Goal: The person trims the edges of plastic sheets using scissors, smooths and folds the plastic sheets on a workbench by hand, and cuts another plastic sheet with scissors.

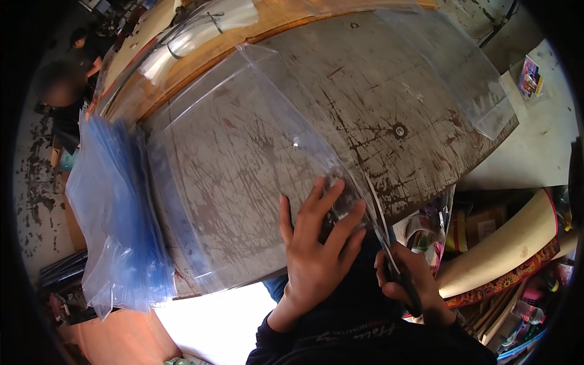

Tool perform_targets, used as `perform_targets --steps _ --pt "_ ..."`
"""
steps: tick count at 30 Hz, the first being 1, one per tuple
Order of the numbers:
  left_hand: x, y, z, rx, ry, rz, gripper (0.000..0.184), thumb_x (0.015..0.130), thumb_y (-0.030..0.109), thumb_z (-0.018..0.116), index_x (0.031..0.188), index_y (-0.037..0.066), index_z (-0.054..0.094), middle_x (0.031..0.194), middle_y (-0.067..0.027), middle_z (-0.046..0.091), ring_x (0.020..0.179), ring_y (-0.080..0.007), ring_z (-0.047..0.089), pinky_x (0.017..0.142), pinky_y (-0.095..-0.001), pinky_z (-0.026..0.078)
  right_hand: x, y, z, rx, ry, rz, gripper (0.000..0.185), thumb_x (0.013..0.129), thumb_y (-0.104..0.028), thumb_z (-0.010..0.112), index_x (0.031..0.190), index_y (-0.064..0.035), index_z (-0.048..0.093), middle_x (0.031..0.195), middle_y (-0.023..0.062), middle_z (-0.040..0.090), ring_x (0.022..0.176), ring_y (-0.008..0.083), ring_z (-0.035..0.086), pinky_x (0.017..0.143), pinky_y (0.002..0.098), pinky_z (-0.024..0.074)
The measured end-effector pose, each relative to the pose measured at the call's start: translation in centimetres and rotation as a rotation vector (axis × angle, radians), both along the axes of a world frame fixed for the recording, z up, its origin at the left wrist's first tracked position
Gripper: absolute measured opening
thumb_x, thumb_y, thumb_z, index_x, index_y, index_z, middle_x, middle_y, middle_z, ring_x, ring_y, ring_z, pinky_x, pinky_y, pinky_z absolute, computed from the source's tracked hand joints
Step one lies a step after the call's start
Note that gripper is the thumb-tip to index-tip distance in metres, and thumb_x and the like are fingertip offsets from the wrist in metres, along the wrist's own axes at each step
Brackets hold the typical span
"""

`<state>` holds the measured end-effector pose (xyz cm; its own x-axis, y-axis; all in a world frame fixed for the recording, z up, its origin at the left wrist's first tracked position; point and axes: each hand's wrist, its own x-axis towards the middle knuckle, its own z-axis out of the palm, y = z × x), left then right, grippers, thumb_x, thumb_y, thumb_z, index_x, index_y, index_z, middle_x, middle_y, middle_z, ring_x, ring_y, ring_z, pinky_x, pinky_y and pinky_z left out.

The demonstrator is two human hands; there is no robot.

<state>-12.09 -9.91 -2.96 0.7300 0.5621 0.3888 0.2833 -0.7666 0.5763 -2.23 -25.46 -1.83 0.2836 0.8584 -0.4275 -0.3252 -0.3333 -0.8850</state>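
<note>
My left hand (320, 240) rests with spread fingers on the near right edge of a clear plastic sheet (286, 115), which lies on a scratched grey table (389, 91). In my right hand (417, 277) is a pair of scissors (387, 243), its fingers wrapped about the dark handles. The long blades point away from me, along the sheet's right edge beside my left fingertips. Whether the blades are parted, or touch the plastic, I cannot make out.
A thick stack of bluish plastic sheets (125, 213) hangs over the table's left edge. Another clear sheet (453, 67) lies at the far right. Tied plastic bundles (207, 36) lie beyond. A cream roll (505, 246) stands low right. Another person (64, 103) is at far left.
</note>
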Motion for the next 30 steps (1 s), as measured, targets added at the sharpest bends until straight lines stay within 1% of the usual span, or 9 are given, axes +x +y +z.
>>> perform_targets --steps 4,6,9,10,13,15,17,23,30 --pt "0.0 -0.2 0.2 0.019 0.058 -0.021 0.038 0.066 0.01 0.071 0.102 0.018 0.065 0.123 -0.0062 0.052 0.12 -0.0264 0.046 0.105 -0.0546 0.018 0.2 -0.1 -0.4 -0.022 -0.026 0.014 0.035 0.075 -0.018 0.071 0.098 -0.0046 0.049 0.071 -0.0006 0.05 0.065 0.0061 0.048 0.059 0.0208 0.0368" --pt "0.1 -0.2 0.2 0.033 0.084 -0.018 0.038 0.067 0.012 0.07 0.104 0.019 0.064 0.122 -0.0065 0.053 0.119 -0.0254 0.047 0.105 -0.0553 0.015 0.3 -0.1 -0.8 -0.042 -0.03 0.018 0.036 0.074 -0.021 0.072 0.098 -0.0052 0.05 0.07 -0.0007 0.051 0.065 0.0062 0.048 0.059 0.0206 0.0369" --pt "0.3 -0.3 0.0 0.059 0.084 -0.013 0.039 0.068 0.013 0.07 0.106 0.019 0.064 0.121 -0.006 0.053 0.119 -0.0251 0.047 0.105 -0.0561 0.015 0.3 -0.2 -1.6 -0.009 0.005 -0.024 0.039 0.073 -0.026 0.073 0.097 -0.0056 0.051 0.07 -0.0004 0.052 0.063 0.0063 0.048 0.058 0.0212 0.0372" --pt "0.3 -0.2 -0.1 0.056 0.083 -0.014 0.038 0.069 0.015 0.07 0.106 0.019 0.064 0.122 -0.0052 0.052 0.119 -0.024 0.047 0.105 -0.0566 0.015 0.1 -0.1 -1.8 0.001 0.012 0.009 0.039 0.073 -0.026 0.073 0.097 -0.0056 0.051 0.07 -0.0004 0.052 0.063 0.0063 0.048 0.058 0.0212 0.0372" --pt "-0.1 0.2 0.2 0.033 0.107 -0.018 0.037 0.071 0.019 0.07 0.107 0.019 0.063 0.124 -0.0039 0.051 0.119 -0.0228 0.046 0.104 -0.0573 0.015 0.1 0.0 -2.0 -0.01 0.054 -0.051 0.039 0.072 -0.027 0.072 0.097 -0.006 0.051 0.071 -0.0004 0.053 0.063 0.0063 0.049 0.058 0.022 0.0381" --pt "-0.2 0.3 0.3 0.034 0.118 -0.009 0.036 0.071 0.02 0.07 0.107 0.02 0.063 0.124 -0.0036 0.05 0.119 -0.0224 0.046 0.104 -0.0576 0.016 0.3 0.0 -2.0 -0.019 0.003 -0.032 0.038 0.072 -0.025 0.072 0.097 -0.006 0.051 0.071 -0.0003 0.054 0.064 0.0063 0.049 0.059 0.0214 0.0382" --pt "-0.2 0.5 0.4 0.043 0.144 -0.009 0.036 0.072 0.021 0.07 0.107 0.02 0.063 0.124 -0.0033 0.05 0.119 -0.022 0.046 0.104 -0.0579 0.016 0.3 0.3 -2.2 -0.018 0.075 -0.028 0.038 0.072 -0.024 0.072 0.097 -0.006 0.051 0.071 -0.0003 0.054 0.065 0.0062 0.049 0.059 0.0213 0.0382" --pt "-0.1 0.7 0.4 0.053 0.165 -0.012 0.036 0.072 0.022 0.07 0.107 0.021 0.062 0.125 -0.0031 0.05 0.119 -0.0217 0.046 0.104 -0.0584 0.016 0.5 0.5 -2.2 -0.03 0.07 -0.009 0.038 0.073 -0.024 0.072 0.099 -0.0059 0.051 0.072 -0.0003 0.054 0.067 0.0055 0.049 0.06 0.0204 0.0381" --pt "-0.5 0.6 0.1 0.102 0.24 -0.049 0.041 0.074 0.027 0.067 0.114 0.022 0.059 0.13 -0.0055 0.046 0.123 -0.0224 0.042 0.102 -0.0599 0.017 0.3 0.6 -2.2 -0.074 0.042 -0.006 0.038 0.074 -0.023 0.071 0.1 -0.0051 0.05 0.073 -0.0001 0.055 0.067 0.0054 0.05 0.061 0.0203 0.0386"
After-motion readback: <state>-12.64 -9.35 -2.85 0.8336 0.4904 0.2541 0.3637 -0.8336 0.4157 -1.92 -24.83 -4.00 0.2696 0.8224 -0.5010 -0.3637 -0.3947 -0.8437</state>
